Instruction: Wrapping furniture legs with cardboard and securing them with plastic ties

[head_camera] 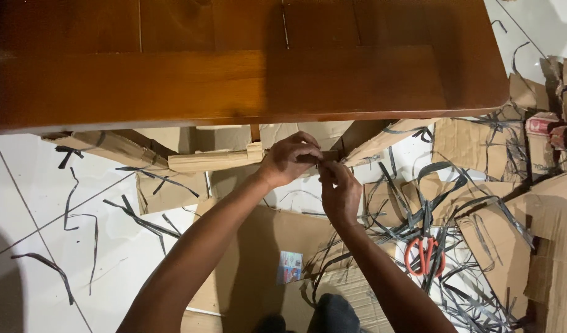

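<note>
My left hand [289, 159] is closed around a cardboard-wrapped wooden rail [212, 161] that runs under the edge of a brown wooden tabletop [234, 80]. Just to its right, my right hand [340, 190] pinches at the cardboard wrapping where the two hands meet. What the right fingertips grip is too small and dark to make out. Both forearms reach up from the bottom of the view.
Torn cardboard sheets [277, 246] lie on the white tiled floor [43, 191]. Several black plastic straps [431, 203] tangle at the right around orange-handled scissors [424, 256]. More cardboard pieces [542, 246] pile at the far right. A wrapped table leg [111, 148] angles left.
</note>
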